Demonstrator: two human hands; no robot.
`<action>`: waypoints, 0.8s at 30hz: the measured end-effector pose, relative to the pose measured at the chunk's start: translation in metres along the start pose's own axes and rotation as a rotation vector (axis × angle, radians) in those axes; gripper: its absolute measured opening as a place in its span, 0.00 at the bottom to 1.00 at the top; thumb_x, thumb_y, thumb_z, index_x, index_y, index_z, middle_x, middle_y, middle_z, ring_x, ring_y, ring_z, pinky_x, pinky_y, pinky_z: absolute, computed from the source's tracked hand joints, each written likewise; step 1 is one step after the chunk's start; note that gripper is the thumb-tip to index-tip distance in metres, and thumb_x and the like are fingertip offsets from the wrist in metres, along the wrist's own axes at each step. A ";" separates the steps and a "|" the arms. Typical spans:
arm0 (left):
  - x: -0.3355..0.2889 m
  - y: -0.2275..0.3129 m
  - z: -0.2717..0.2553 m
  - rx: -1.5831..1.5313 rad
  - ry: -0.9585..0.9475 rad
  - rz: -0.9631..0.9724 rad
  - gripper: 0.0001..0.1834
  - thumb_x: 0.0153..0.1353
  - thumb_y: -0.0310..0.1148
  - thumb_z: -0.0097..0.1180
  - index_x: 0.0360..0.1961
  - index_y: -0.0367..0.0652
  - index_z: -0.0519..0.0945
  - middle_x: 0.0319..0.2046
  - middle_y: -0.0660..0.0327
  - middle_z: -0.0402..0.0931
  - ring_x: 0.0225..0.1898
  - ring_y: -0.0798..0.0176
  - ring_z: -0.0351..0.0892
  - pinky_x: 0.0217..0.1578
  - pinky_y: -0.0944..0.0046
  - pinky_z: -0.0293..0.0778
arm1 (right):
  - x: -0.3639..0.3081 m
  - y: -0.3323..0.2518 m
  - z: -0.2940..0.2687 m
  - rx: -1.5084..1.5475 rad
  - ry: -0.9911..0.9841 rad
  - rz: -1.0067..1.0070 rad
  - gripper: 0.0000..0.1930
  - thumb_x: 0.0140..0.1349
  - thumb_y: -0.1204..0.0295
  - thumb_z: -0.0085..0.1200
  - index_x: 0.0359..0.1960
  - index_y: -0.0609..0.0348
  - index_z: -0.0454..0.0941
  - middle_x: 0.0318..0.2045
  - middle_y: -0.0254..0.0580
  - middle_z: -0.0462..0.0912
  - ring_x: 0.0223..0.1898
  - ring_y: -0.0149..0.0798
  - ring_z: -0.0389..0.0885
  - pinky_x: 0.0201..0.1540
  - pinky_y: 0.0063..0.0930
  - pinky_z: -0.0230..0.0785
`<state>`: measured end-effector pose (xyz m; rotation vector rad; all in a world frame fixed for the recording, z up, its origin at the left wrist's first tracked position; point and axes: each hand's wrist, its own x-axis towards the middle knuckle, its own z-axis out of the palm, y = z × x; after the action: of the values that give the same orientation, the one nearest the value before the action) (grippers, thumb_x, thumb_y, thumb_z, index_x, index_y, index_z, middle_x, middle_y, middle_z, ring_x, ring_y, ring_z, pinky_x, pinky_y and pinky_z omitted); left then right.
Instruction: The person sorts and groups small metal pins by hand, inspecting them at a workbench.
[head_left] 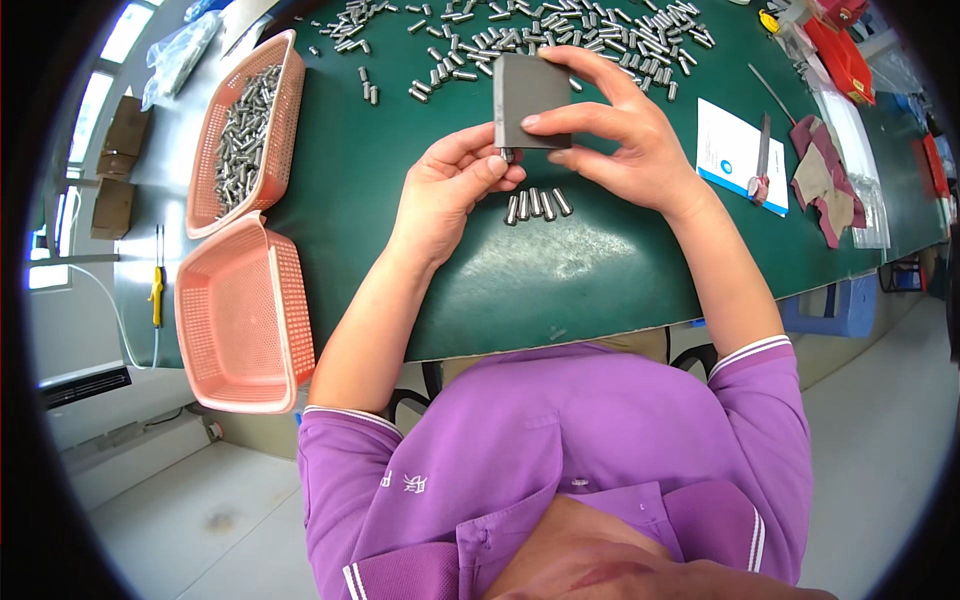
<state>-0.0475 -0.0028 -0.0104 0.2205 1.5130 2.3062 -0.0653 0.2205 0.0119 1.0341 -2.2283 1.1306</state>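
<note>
My right hand [635,150] grips a dark grey rectangular block [535,95], its fingers spread over the block's face and top edge. Below the block's lower left corner, my left hand [450,185] pinches a small metal pin [507,155] between thumb and fingers. The pin's upper end meets the block's lower edge or lies very close to it; I cannot tell which. Just nearer to me, several shiny metal pins [537,204] lie side by side on the green tabletop [450,310].
Loose metal pins [600,35] cover the table's far side. At left stand a pink basket [285,130] full of pins and an empty pink basket [305,320]. A yellow-handled tool [157,295] lies beyond them. At right are a white-and-blue booklet [725,150] and a cloth [825,190].
</note>
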 end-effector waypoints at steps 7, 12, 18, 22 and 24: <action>-0.001 -0.006 0.004 0.085 0.051 -0.036 0.17 0.63 0.23 0.55 0.54 0.35 0.74 0.42 0.57 0.80 0.40 0.66 0.81 0.45 0.68 0.77 | 0.007 -0.012 0.012 -0.048 -0.015 -0.069 0.22 0.41 0.78 0.67 0.42 0.41 0.84 0.61 0.43 0.70 0.59 0.48 0.72 0.59 0.38 0.66; 0.002 0.002 -0.008 -0.096 -0.016 0.048 0.18 0.64 0.23 0.54 0.55 0.35 0.73 0.43 0.56 0.79 0.40 0.66 0.81 0.45 0.68 0.78 | -0.010 0.014 -0.012 -0.060 0.028 0.051 0.21 0.42 0.77 0.66 0.41 0.40 0.85 0.59 0.42 0.71 0.57 0.47 0.73 0.57 0.37 0.68; 0.002 -0.002 -0.003 -0.047 0.012 0.008 0.18 0.64 0.24 0.54 0.56 0.36 0.72 0.44 0.56 0.79 0.42 0.66 0.80 0.45 0.68 0.78 | 0.001 -0.003 -0.002 0.033 0.009 0.009 0.23 0.41 0.80 0.66 0.43 0.45 0.85 0.61 0.43 0.70 0.62 0.47 0.69 0.62 0.39 0.64; 0.001 -0.007 0.001 0.080 0.022 -0.005 0.18 0.64 0.24 0.54 0.55 0.35 0.73 0.44 0.56 0.79 0.41 0.66 0.80 0.45 0.68 0.78 | 0.010 -0.018 0.014 -0.039 0.012 -0.087 0.23 0.41 0.80 0.66 0.42 0.41 0.84 0.60 0.44 0.70 0.59 0.48 0.71 0.60 0.37 0.66; 0.001 -0.005 -0.002 0.050 0.012 0.024 0.17 0.63 0.23 0.55 0.54 0.34 0.74 0.43 0.56 0.79 0.41 0.65 0.80 0.45 0.67 0.78 | 0.006 -0.008 0.007 -0.033 0.003 -0.057 0.24 0.41 0.80 0.66 0.42 0.41 0.84 0.60 0.44 0.70 0.60 0.48 0.71 0.59 0.37 0.66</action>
<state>-0.0475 -0.0024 -0.0156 0.2404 1.5829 2.2942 -0.0628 0.2086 0.0159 1.0743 -2.1934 1.0669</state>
